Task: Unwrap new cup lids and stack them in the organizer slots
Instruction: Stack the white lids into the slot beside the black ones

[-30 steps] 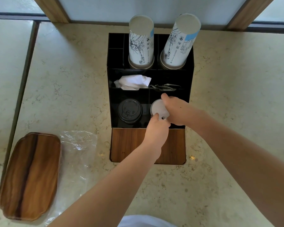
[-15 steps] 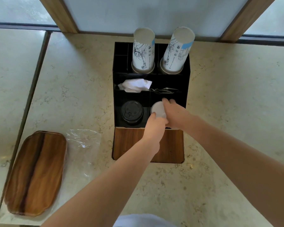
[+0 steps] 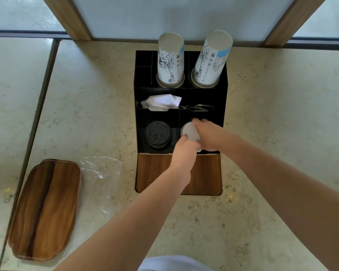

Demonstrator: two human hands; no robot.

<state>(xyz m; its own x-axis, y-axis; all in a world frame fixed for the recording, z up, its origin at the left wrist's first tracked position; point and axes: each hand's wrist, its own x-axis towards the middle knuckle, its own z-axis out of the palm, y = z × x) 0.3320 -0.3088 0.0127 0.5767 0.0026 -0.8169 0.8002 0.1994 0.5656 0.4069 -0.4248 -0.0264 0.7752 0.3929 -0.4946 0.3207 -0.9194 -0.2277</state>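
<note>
A black organizer point(image 3: 137, 98) with a wooden front point(image 3: 155, 173) stands on the stone counter. Its front left slot holds a stack of black lids point(image 3: 158, 134). In the front right slot sits a stack of white lids point(image 3: 190, 132). My left hand point(image 3: 184, 153) grips the near edge of the white lids. My right hand point(image 3: 207, 133) holds them from the right and far side. Most of the white stack is hidden by both hands.
Two stacks of upturned paper cups point(image 3: 170, 59) point(image 3: 211, 59) stand in the back slots. White napkins point(image 3: 160, 102) and dark packets point(image 3: 196, 108) fill the middle row. An empty clear plastic wrapper point(image 3: 100, 182) and a wooden tray point(image 3: 45, 208) lie at the left.
The white lids have sunk lower into the front right slot, with both hands following them down. The camera has pulled back a little.
</note>
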